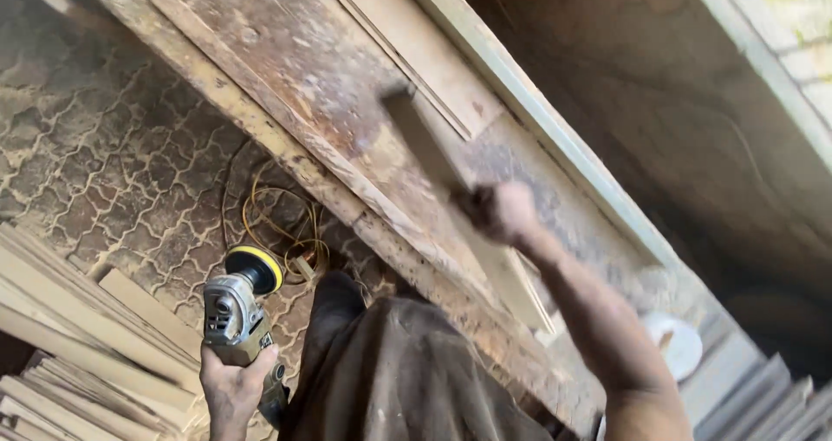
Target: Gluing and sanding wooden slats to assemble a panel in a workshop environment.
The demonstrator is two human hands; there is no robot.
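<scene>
**Slat on the bench, grinder held low**

Worn wooden workbench runs diagonally, far left to near right. Stacked timber slats lie near left on the patterned floor. Right hand, fingers clenched, grips a blurred wooden slat over the benchtop. Left hand is wrapped around a grey angle grinder, yellow-rimmed disc pointing away, left of the bench above the floor.

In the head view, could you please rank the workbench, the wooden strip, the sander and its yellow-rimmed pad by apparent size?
1. workbench, by far.
2. wooden strip, held by the right hand; blurred.
3. sander in the left hand; nearer the camera, so unsure against the strip.
4. yellow-rimmed pad.
</scene>
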